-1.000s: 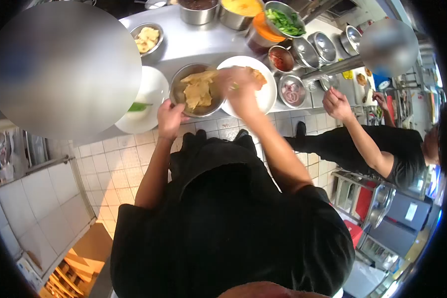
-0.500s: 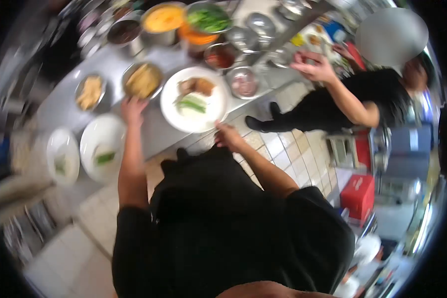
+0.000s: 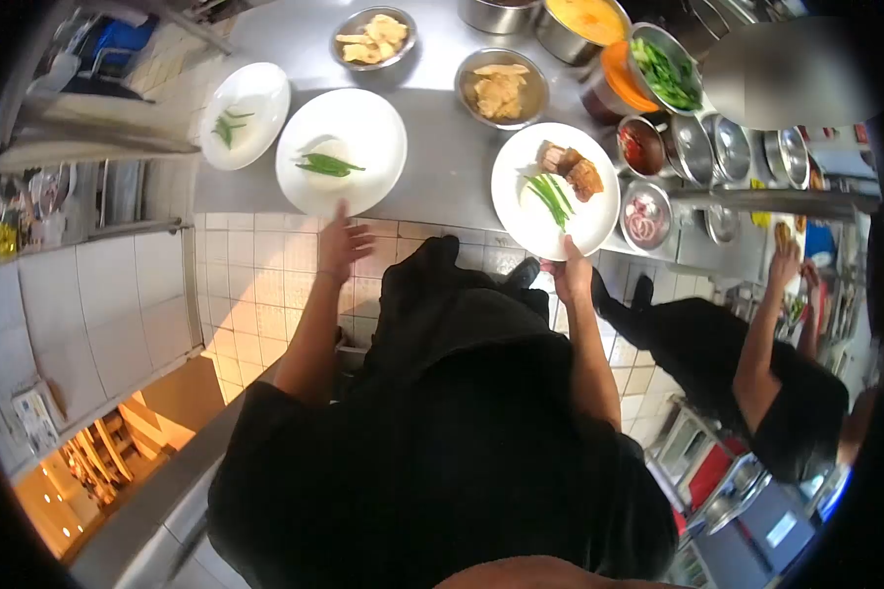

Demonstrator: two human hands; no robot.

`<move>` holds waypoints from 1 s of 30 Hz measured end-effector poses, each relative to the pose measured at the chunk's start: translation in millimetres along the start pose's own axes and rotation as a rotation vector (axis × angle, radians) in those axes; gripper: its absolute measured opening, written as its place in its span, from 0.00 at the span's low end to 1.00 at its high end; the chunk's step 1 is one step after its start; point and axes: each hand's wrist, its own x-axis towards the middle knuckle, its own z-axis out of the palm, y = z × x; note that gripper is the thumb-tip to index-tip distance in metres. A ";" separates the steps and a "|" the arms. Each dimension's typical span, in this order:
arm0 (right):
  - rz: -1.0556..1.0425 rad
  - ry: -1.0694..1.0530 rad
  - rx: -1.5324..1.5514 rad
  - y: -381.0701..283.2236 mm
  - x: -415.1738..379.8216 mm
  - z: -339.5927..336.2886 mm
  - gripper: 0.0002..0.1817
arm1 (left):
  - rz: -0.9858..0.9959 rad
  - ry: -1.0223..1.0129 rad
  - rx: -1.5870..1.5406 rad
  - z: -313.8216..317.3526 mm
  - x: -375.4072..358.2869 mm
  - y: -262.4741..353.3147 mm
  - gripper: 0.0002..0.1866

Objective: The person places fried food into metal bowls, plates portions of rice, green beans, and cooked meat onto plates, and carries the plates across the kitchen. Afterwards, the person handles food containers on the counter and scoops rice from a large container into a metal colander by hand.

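My right hand grips the front rim of a white plate with its thumb on top. On that plate lie browned meat pieces and green beans on white rice. My left hand has its fingers spread and holds nothing, just below the front rim of a second white plate. Green beans lie on a white mound there. Farther left is a third white plate with beans. Two metal bowls of pale yellow food stand behind the plates.
A steel counter carries several metal bowls at the right, among them leafy greens, sliced onion and a red sauce. A co-worker in black stands at the right. A metal rail crosses there.
The view has turned, so the counter is more in front. My left hand has left the yellow food bowl and is now by the middle plate. My right hand now grips its plate's rim.
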 end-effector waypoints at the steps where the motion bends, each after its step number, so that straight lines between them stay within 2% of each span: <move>1: -0.018 0.019 0.012 0.7 -5.5 -2.2 0.20 | 0.066 0.043 -0.034 -11.5 8.9 0.7 0.35; 3: 0.022 0.082 -0.018 2.5 -10.3 -11.5 0.20 | 0.242 -0.056 -0.109 -28.0 39.1 6.4 0.31; 5: 0.025 0.058 -0.068 3.4 -14.2 -23.2 0.20 | 0.405 -0.098 -0.105 -35.1 64.0 6.5 0.27; 6: 0.001 0.060 -0.037 -1.6 -21.0 -19.5 0.21 | 0.550 -0.089 0.038 -40.0 79.3 5.0 0.25; 8: 0.003 0.013 -0.003 -13.1 -22.2 -15.7 0.24 | 0.589 -0.091 0.059 -31.3 94.8 11.9 0.25; 9: 0.026 0.028 -0.008 -16.1 -23.5 -14.8 0.24 | 0.473 -0.104 -0.053 -26.5 96.6 21.1 0.28; 11: 0.050 0.049 -0.002 -13.6 -23.2 -13.0 0.25 | 0.422 -0.064 -0.157 -23.4 106.6 26.0 0.29; 15: 0.074 0.112 -0.017 -1.4 -18.2 -15.1 0.26 | 0.391 -0.163 -0.011 -28.1 118.3 43.6 0.29; 19: -0.038 0.199 0.036 13.9 -22.0 6.4 0.26 | 0.359 -0.258 0.041 -14.0 133.6 59.1 0.27; 22: -0.110 0.274 0.069 40.4 -9.8 11.7 0.26 | 0.284 -0.336 0.085 -11.2 166.8 61.5 0.25; 25: -0.142 0.369 0.064 54.1 -0.1 9.9 0.25 | 0.293 -0.450 0.164 7.4 210.9 55.3 0.24; 26: -0.179 0.401 0.076 64.4 6.7 5.4 0.24 | 0.294 -0.509 0.211 15.1 236.9 47.0 0.21; 29: -0.271 0.482 0.100 92.4 25.2 -8.0 0.23 | 1.272 -0.677 1.236 40.5 318.3 31.0 0.18; 30: -0.293 0.502 0.098 100.0 30.5 -11.5 0.23 | 1.209 -0.745 1.058 63.3 329.4 30.3 0.17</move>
